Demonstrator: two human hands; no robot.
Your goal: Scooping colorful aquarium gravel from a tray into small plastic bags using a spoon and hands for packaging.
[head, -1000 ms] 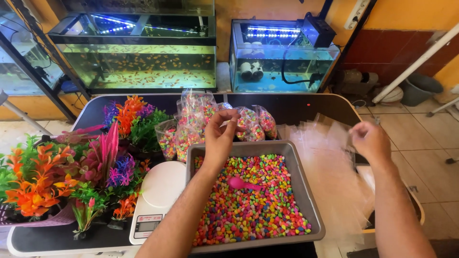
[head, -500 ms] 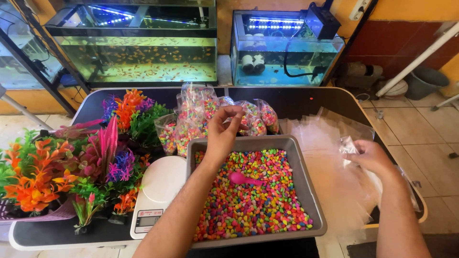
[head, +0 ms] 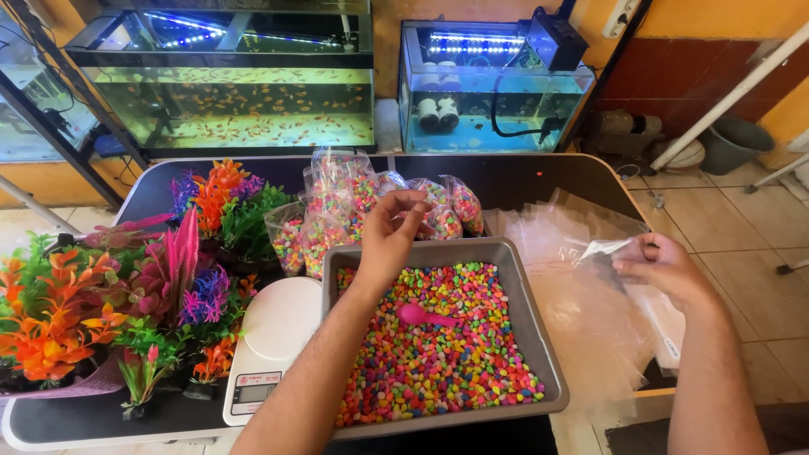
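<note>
A clear bag [head: 602, 249] is pinched at its corner by the right hand [head: 666, 268], at 3 o'clock of the gravel tray [head: 539, 337]. The left hand [head: 389, 236], fingers loosely curled, is held empty above the tray's 12 o'clock edge, beside the filled bags [head: 337, 211]. The bag is best peeled off alone, its mouth opened over the tray, the pink scoop [head: 417, 315] within reach.

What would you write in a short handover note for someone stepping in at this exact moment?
Left hand: raised over the grey tray, at the filled pebble bags, fingers curled; grip unclear.
Right hand: pinching an empty clear bag above the stack of clear bags.
Pink scoop lies on the coloured pebbles.
Done: several bags filled behind the tray.
Left: held bag unfilled; scale bare.
</note>
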